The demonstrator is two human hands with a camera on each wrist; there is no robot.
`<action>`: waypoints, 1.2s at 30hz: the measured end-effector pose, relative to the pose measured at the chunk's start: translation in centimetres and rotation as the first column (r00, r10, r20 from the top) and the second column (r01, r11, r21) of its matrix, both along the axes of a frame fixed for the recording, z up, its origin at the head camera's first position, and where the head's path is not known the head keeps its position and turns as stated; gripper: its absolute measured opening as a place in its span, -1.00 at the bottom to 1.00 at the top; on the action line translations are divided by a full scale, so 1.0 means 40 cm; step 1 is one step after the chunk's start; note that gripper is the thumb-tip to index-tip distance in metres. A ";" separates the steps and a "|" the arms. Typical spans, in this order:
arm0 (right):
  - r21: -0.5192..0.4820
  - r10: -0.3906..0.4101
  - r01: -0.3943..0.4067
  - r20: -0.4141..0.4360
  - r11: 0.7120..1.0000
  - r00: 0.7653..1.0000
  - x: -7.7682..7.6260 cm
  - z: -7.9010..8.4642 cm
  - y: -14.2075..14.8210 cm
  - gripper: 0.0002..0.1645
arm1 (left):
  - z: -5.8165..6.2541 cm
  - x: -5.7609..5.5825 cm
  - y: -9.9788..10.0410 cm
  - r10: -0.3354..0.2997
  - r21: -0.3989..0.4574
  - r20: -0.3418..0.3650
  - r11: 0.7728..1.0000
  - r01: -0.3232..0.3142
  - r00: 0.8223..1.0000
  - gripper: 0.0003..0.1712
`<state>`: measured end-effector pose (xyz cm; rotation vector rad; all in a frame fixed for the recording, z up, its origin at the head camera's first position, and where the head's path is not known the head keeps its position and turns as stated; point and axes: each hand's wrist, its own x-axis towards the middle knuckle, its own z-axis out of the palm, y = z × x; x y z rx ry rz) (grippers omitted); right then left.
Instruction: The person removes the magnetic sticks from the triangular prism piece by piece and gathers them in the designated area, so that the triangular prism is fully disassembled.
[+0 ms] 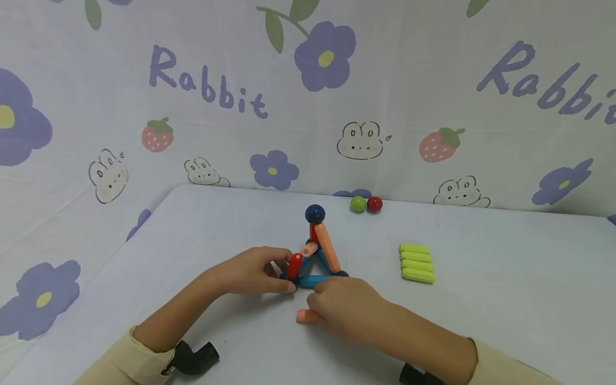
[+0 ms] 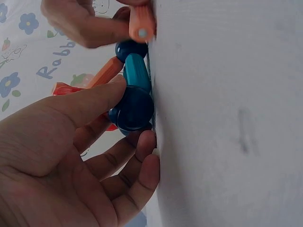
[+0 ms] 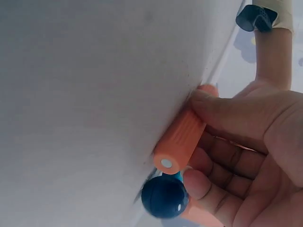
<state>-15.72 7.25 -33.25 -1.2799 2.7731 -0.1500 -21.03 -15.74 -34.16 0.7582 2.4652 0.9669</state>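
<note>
A frame of magnetic rods and balls stands on the table. A dark blue ball (image 1: 315,214) tops it, with an orange rod (image 1: 328,248) sloping down to the right. At its front left corner my left hand (image 1: 250,271) holds a dark blue ball (image 2: 135,108), thumb on the near side and fingers behind. From that corner a red rod (image 1: 294,266) points up and a light blue rod (image 1: 313,281) runs right. My right hand (image 1: 348,306) pinches a loose orange rod (image 3: 177,137) low over the table in front of the frame; its pale end disc shows in the right wrist view.
Several yellow-green rods (image 1: 417,263) lie side by side to the right. At the table's back edge sit a green ball (image 1: 357,204) and a red ball (image 1: 374,204). Behind hangs a printed cloth (image 1: 308,117) with flowers and rabbits.
</note>
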 end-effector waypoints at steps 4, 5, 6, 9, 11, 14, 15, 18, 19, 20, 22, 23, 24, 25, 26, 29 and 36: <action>-0.037 -0.042 0.044 0.057 0.998 0.997 0.011 0.005 0.055 -0.51 | 0.000 -0.002 0.004 0.005 -0.011 -0.001 1.000 -0.005 1.000 -0.66; -0.055 -0.046 0.049 0.055 0.997 0.997 0.013 0.005 0.073 -0.51 | 0.001 -0.002 0.004 0.006 -0.015 -0.002 1.000 -0.006 1.000 -0.66; -0.070 -0.051 0.055 0.056 0.996 0.997 0.015 0.007 0.091 -0.53 | 0.001 -0.002 0.004 0.007 -0.018 -0.003 1.000 -0.007 1.000 -0.66; -0.109 -0.076 0.079 0.035 0.991 0.997 0.017 0.003 0.148 -0.66 | 0.002 -0.002 0.005 0.015 -0.024 -0.001 1.000 -0.015 1.000 -0.65; -0.108 -0.113 0.117 0.041 0.987 0.993 0.016 0.001 0.185 -0.71 | 0.002 -0.001 0.004 0.018 -0.024 0.002 1.000 -0.018 1.000 -0.65; -0.100 -0.196 0.203 0.069 0.974 0.978 0.015 0.000 0.244 -0.60 | 0.001 0.001 0.003 0.018 -0.022 0.003 1.000 -0.018 1.000 -0.65; -0.094 -0.227 0.234 0.082 0.968 0.971 0.015 0.000 0.264 -0.55 | 0.000 0.001 0.003 0.018 -0.020 0.004 1.000 -0.017 1.000 -0.65; -0.081 -0.301 0.309 0.092 0.948 0.949 0.013 -0.002 0.330 -0.49 | 0.000 0.002 0.003 0.018 -0.017 0.007 1.000 -0.018 1.000 -0.66; -0.078 -0.321 0.328 0.092 0.942 0.943 0.012 -0.003 0.352 -0.47 | 0.000 0.003 0.003 0.018 -0.016 0.008 1.000 -0.018 1.000 -0.66; -0.070 -0.337 0.344 0.099 0.936 0.936 0.011 -0.002 0.374 -0.48 | 0.001 0.003 0.003 0.020 -0.017 0.009 1.000 -0.020 1.000 -0.66; -0.067 -0.355 0.360 0.083 0.930 0.931 0.006 -0.004 0.417 -0.48 | 0.001 0.003 0.004 0.022 -0.015 0.012 1.000 -0.021 1.000 -0.66; -0.060 -0.371 0.376 0.074 0.925 0.926 0.002 -0.004 0.437 -0.50 | 0.001 0.004 0.004 0.022 -0.015 0.012 1.000 -0.021 1.000 -0.66; -0.052 -0.389 0.392 0.069 0.918 0.919 -0.002 -0.005 0.457 -0.51 | 0.002 0.004 0.004 0.022 -0.015 0.013 1.000 -0.022 1.000 -0.66; -0.043 -0.408 0.411 0.066 0.911 0.911 -0.009 -0.005 0.478 -0.54 | 0.002 0.003 0.004 0.022 -0.014 0.014 1.000 -0.022 1.000 -0.66; -0.036 -0.424 0.426 0.061 0.904 0.904 -0.017 -0.005 0.498 -0.58 | 0.002 0.003 0.004 0.023 -0.014 0.015 1.000 -0.023 1.000 -0.66; -0.008 -0.484 0.485 0.058 0.875 0.873 -0.048 -0.005 0.555 -0.72 | 0.002 0.001 0.003 0.026 -0.017 0.015 1.000 -0.026 1.000 -0.65; -0.004 -0.554 0.554 0.020 0.832 0.832 -0.115 -0.014 0.612 -0.86 | -0.004 -0.002 0.000 0.007 0.003 0.005 1.000 -0.007 1.000 -0.66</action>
